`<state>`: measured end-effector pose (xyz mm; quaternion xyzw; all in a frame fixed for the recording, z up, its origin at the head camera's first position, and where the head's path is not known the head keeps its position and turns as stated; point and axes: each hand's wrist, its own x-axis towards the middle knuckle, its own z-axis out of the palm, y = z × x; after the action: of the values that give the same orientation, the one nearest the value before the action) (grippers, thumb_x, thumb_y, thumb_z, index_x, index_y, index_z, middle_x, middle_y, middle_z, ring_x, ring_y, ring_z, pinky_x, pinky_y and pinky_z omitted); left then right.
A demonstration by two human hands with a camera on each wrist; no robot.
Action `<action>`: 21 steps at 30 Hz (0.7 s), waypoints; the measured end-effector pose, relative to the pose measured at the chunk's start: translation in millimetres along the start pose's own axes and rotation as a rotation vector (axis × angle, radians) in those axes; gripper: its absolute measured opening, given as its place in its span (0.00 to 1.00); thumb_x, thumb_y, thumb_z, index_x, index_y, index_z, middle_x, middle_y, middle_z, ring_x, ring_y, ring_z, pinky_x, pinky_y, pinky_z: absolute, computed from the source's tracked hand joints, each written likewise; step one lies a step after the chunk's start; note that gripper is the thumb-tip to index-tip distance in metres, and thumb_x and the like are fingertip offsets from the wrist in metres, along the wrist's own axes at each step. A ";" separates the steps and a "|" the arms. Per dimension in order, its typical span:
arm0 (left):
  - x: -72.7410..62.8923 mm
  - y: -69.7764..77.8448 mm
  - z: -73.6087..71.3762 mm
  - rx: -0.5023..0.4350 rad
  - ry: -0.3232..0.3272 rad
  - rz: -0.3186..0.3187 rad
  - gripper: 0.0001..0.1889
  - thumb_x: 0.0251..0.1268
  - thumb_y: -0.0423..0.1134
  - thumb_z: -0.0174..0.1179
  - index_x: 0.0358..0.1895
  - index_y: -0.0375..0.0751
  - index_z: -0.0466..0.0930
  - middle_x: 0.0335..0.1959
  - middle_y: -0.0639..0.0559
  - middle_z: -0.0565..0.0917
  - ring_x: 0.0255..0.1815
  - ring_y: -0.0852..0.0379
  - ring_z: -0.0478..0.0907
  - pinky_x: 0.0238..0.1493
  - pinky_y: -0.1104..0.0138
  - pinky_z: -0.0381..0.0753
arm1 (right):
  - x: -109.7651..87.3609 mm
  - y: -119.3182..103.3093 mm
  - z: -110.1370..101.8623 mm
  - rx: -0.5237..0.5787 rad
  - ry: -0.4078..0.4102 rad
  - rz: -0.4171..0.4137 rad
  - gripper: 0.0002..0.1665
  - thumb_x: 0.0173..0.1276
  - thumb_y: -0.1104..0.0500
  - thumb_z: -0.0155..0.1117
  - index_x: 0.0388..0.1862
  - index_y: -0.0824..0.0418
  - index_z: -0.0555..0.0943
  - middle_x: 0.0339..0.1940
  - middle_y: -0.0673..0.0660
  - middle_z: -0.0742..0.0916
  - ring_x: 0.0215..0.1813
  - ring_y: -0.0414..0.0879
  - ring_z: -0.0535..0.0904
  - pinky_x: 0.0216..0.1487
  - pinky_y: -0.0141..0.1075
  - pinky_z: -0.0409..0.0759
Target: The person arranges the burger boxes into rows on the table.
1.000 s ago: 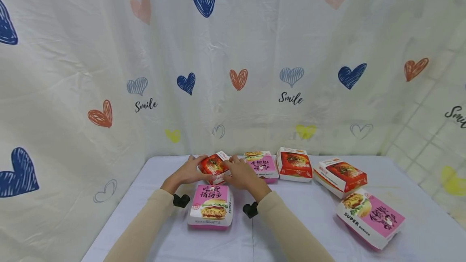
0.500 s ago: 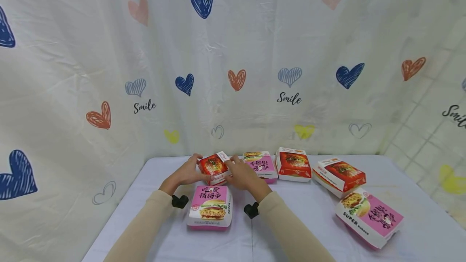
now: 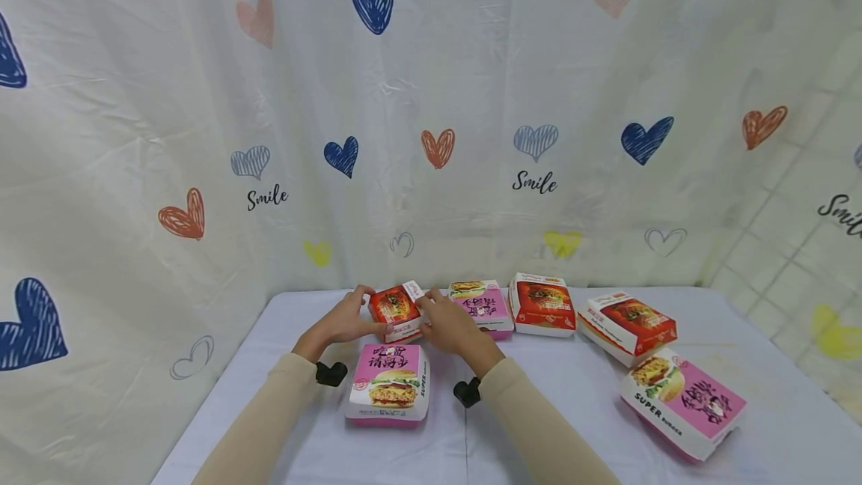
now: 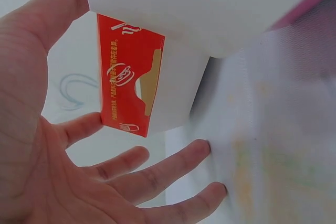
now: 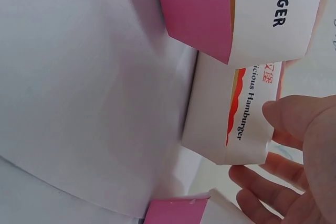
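A red and white hamburger box sits at the back left of the table, behind a pink and white burger box. My left hand is at its left side, fingers spread; in the left wrist view one fingertip touches a corner of the red box while the other fingers stand apart from it. At the opposite side is my right hand. The right wrist view has its thumb against the edge of the white side, other fingertips near the far corner, none clearly curled round the box.
Right of the hands, another pink box and a red box stand along the back. Farther right, a red box touches a pink box. A white curtain with hearts hangs behind the white-covered table.
The left fingers have spread away from the red box, and the right hand has eased slightly rightward off it. Little else has moved apart from a small shift of the head view.
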<state>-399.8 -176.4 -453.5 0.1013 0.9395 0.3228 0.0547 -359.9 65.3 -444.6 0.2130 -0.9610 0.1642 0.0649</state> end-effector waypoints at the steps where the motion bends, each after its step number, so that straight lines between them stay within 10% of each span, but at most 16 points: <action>1: -0.3 -0.1 -0.3 0.003 0.000 0.002 0.50 0.50 0.63 0.75 0.74 0.49 0.61 0.70 0.35 0.71 0.68 0.37 0.73 0.64 0.40 0.76 | -0.4 0.1 0.0 0.006 0.003 0.000 0.27 0.74 0.53 0.65 0.69 0.58 0.75 0.70 0.59 0.76 0.63 0.55 0.81 0.62 0.49 0.82; 21: -4.1 -4.7 -1.9 0.009 -0.025 0.023 0.41 0.66 0.56 0.64 0.80 0.53 0.59 0.65 0.41 0.79 0.64 0.41 0.76 0.63 0.40 0.76 | -2.6 4.4 5.8 0.036 0.063 -0.042 0.15 0.79 0.55 0.58 0.60 0.56 0.80 0.58 0.54 0.80 0.49 0.45 0.81 0.49 0.39 0.83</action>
<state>-396.9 -182.0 -454.8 0.1162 0.9390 0.3177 0.0624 -359.7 68.0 -451.8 0.2289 -0.9507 0.1868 0.0946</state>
